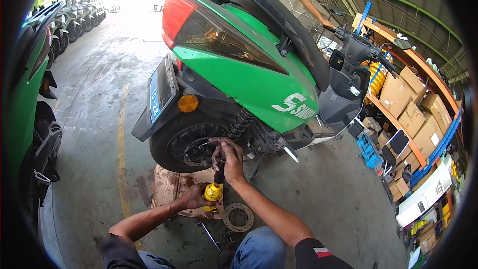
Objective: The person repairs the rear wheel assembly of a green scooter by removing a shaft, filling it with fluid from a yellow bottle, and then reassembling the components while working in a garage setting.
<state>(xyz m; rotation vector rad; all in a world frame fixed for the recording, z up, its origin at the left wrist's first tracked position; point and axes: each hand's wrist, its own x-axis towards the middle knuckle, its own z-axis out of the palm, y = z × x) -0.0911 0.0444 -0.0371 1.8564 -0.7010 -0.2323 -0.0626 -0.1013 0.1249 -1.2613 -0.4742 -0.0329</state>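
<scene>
My left hand (pixel 194 197) is closed round the yellow lower end of a yellow-and-black handheld tool (pixel 213 192); its exact kind does not show. Above it, my right hand (pixel 229 160) grips the tool's black upper part, the fingers curled beside the rear wheel (pixel 172 144). Both hands are in front of the wheel hub of a green scooter (pixel 239 79). Below them a flattened piece of cardboard (pixel 167 183) lies on the floor. A perforated brake disc (pixel 238 217) lies at the cardboard's near right corner, with a slim metal tool (pixel 209 236) close by.
Another green scooter (pixel 25 114) stands close on my left. Across the scooter, a person's arm (pixel 311 7) reaches to its handlebar. Shelving with cardboard boxes (pixel 398 89) and a blue crate (pixel 369 152) stand to the right. Parked scooters (pixel 72 22) line the far left.
</scene>
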